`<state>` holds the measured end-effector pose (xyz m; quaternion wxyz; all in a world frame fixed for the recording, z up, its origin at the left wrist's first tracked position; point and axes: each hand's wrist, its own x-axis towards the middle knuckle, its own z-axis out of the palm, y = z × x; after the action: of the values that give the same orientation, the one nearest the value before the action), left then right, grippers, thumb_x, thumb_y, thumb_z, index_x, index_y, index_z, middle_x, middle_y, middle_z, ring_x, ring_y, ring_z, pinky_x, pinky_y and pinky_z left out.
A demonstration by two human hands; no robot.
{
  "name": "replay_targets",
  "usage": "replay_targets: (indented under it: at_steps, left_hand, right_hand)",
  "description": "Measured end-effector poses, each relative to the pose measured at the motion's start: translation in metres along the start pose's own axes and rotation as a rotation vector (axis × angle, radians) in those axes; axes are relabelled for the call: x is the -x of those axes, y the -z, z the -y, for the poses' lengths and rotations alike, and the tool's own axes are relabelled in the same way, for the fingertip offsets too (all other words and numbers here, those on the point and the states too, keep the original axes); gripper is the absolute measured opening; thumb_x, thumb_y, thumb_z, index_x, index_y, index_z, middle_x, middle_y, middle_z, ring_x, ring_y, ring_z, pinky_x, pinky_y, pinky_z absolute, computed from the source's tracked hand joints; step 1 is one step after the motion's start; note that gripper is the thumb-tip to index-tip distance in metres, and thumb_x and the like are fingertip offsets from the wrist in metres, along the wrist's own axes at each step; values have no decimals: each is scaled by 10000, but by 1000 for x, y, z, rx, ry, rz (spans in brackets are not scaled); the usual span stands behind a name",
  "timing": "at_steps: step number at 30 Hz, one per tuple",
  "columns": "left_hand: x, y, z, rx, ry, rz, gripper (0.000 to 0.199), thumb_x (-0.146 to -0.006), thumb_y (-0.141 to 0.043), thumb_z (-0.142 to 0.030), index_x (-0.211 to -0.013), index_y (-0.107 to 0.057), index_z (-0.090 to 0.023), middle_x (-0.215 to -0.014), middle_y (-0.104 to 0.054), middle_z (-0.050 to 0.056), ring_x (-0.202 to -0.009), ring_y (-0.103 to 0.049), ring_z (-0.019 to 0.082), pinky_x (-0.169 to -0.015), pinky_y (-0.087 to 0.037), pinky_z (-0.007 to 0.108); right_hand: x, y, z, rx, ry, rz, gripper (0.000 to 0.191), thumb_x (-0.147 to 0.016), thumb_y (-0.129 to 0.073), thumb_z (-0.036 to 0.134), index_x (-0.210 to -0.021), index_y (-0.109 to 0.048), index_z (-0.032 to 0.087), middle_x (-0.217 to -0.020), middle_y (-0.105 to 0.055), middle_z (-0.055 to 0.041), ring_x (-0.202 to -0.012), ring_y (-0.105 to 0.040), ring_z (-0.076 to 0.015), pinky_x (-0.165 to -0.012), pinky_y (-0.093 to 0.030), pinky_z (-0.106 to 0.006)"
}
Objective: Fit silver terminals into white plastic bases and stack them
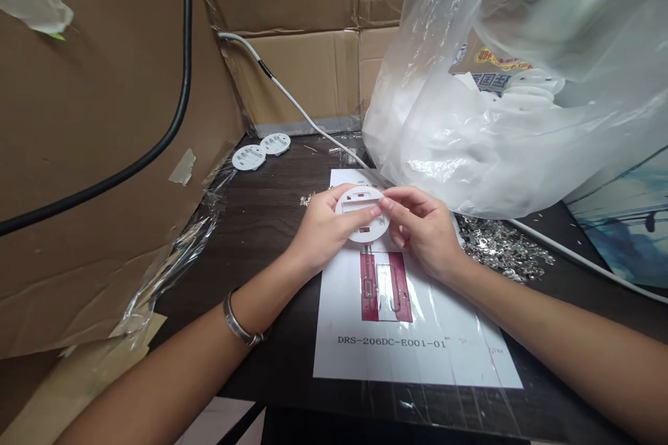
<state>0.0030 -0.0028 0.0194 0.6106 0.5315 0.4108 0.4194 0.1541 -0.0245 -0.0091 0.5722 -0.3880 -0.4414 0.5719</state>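
A round white plastic disc (362, 196) with slots and a recess is held up over the upper part of a printed sheet (339, 354). My left hand (326, 226) grips its left side, the thumb lying across its face. My right hand (425, 226) is at the disc's right edge, thumb and index finger pinched together there. Whether a small part sits between those right fingertips is hidden. Just right of my right hand lies a pile of small shiny metal pieces (504, 250).
Two white slotted discs (249, 158) lie at the back left. A large clear plastic bag (443, 146) of white discs stands at the right. A white cable (303, 111) crosses behind; a black cable (185, 69) hangs at left. Cardboard walls (307, 76) enclose the dark table (234, 222).
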Motion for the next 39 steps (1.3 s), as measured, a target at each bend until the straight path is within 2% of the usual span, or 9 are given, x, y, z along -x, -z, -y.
replay_targets:
  at_steps: [4, 11, 15, 20, 25, 28, 30, 34, 39]
  left_hand:
    - [-6, -6, -5, 6, -34, 2, 229, -695, -762, -248, -879, -666, -152, -821, -666, 25, -724, -618, 125, -656, -496, 228]
    - [0, 2, 11, 18, -99, -48, 281, -721, -743, -281, -979, -684, -187, -885, -686, 34, -783, -637, 143, -686, -510, 232]
    - [0, 7, 12, 62, -102, -118, 234, -750, -724, -339, -924, -686, -187, -745, -642, 9, -619, -601, 113, -583, -507, 236]
    - [-4, 6, 15, 61, -120, -234, 222, -714, -753, -352, -807, -662, -172, -714, -624, 13, -576, -588, 115, -519, -502, 236]
    - [-3, 2, 17, 74, -106, -188, 233, -728, -741, -366, -831, -661, -172, -815, -675, 39, -646, -614, 122, -570, -523, 233]
    - [0, 0, 18, 88, -44, -127, 248, -729, -739, -377, -842, -655, -173, -763, -669, 32, -629, -623, 136, -563, -521, 252]
    - [2, 0, 18, 75, -22, -67, 244, -732, -736, -378, -845, -656, -177, -743, -664, 27, -619, -622, 137, -560, -513, 258]
    - [6, -1, 16, 29, -18, 25, 226, -749, -714, -383, -834, -669, -179, -748, -673, 33, -619, -607, 131, -565, -488, 256]
    - [7, -1, 13, -59, -84, 28, 171, -761, -687, -370, -783, -685, -200, -772, -677, 27, -707, -616, 155, -633, -472, 265]
  right_hand:
    - [3, -1, 6, 276, 193, -148, 164, -839, -695, 333, -946, -749, 222, -498, -475, 42, -419, -373, -59, -402, -291, -218]
    - [4, 0, 3, 392, 158, -57, 305, -944, -504, 419, -1069, -695, 218, -599, -492, 21, -494, -428, -91, -478, -347, -248]
    - [-1, 10, 12, 787, 261, -101, 232, -919, -498, 302, -973, -674, 160, -652, -565, -9, -536, -470, -108, -530, -360, -266]
    - [-3, 21, 22, 1392, 170, 32, 186, -864, -549, 277, -939, -659, 147, -658, -588, -40, -573, -503, -156, -567, -349, -299]
    - [0, 21, 26, 1643, 108, 165, 176, -916, -451, 207, -849, -595, 130, -845, -589, -97, -656, -511, -178, -578, -326, -308]
    - [9, 23, 35, 1580, 181, 153, 184, -943, -432, 229, -863, -568, 134, -895, -561, -93, -668, -497, -165, -592, -334, -301]
    - [16, 25, 42, 1367, 208, 141, 187, -967, -425, 274, -886, -539, 151, -862, -570, -67, -665, -502, -147, -607, -356, -285]
    - [26, 26, 49, 900, 104, 214, 226, -997, -406, 365, -917, -514, 184, -685, -537, 8, -582, -471, -105, -563, -363, -239]
    - [27, 23, 51, 769, 44, 269, 226, -967, -476, 357, -861, -555, 173, -648, -522, 17, -551, -449, -87, -493, -331, -211]
